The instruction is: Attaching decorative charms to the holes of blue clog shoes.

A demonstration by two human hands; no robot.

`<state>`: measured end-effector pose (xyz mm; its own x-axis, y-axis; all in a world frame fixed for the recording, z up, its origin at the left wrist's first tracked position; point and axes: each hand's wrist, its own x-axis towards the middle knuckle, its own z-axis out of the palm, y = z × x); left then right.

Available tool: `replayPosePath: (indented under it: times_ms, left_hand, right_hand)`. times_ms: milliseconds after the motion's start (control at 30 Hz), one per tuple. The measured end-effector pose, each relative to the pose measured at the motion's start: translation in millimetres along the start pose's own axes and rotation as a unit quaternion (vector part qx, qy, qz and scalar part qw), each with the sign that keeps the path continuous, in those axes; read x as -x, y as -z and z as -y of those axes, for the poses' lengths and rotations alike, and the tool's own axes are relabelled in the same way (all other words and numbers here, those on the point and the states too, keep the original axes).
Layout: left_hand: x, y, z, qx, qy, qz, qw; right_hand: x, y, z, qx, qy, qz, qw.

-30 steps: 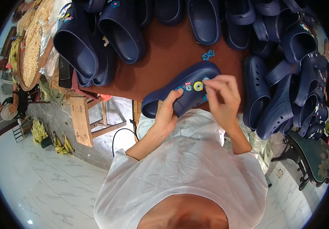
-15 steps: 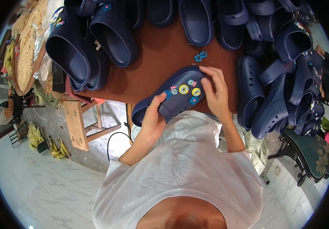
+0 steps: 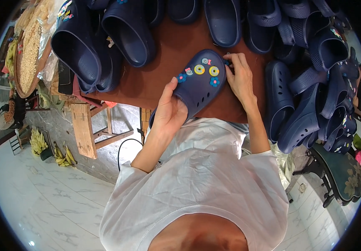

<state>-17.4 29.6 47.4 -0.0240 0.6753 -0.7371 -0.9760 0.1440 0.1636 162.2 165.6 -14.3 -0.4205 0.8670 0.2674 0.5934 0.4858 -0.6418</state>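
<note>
My left hand point(image 3: 168, 111) is closed round the side of a dark blue clog point(image 3: 199, 90), its thumb near the decorated top. Yellow doughnut charms, blue flower charms and white swirl candy charms with pink ends sit on the clog's toe part. A row of bare holes shows along its right side. Just right of the toe, my right hand point(image 3: 241, 79) has its fingertips pinched together at the brown tabletop. A bit of a blue flower charm point(image 3: 226, 62) shows at those fingertips, mostly hidden by them.
More dark blue clogs point(image 3: 129, 37) stand along the brown table's point(image 3: 174, 50) far side. Others are piled at the right point(image 3: 299, 117). A wooden stool point(image 3: 84, 129) is below the table's left edge, and a dark green padded chair point(image 3: 339, 175) stands at the lower right.
The clog has turned more upright, its toe moving away from me. My right hand has left the clog's toe and moved to the flower charms on the table, now covering them.
</note>
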Motion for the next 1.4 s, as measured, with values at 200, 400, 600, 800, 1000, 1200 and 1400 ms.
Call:
replayPosePath:
  times_ms: [200,400,600,800,1000,1200,1400]
  left_hand:
    - [-4,14,4,-0.046,-0.04,0.079,0.995]
    - [-1,18,7,-0.457,-0.118,0.071,0.879]
    - [-4,20,15,-0.403,-0.08,0.098,0.907]
    - [-5,24,22,-0.334,-0.085,0.123,0.931]
    - [-1,19,21,-0.346,-0.087,0.123,0.926]
    - [-2,25,24,-0.359,-0.086,0.111,0.923]
    - [2,26,36,-0.344,-0.127,0.058,0.929]
  right_hand:
    - [26,4,-5,-0.083,-0.063,-0.071,0.992]
    - [68,5,24,-0.204,-0.089,-0.091,0.971]
    - [78,-9,55,-0.191,-0.049,-0.086,0.977]
    - [82,-9,56,-0.14,-0.003,-0.075,0.987]
    - [79,-9,49,-0.297,-0.107,-0.026,0.949]
    - [68,-3,41,-0.452,-0.234,0.048,0.86]
    - [64,-3,27,-0.437,-0.279,0.087,0.851]
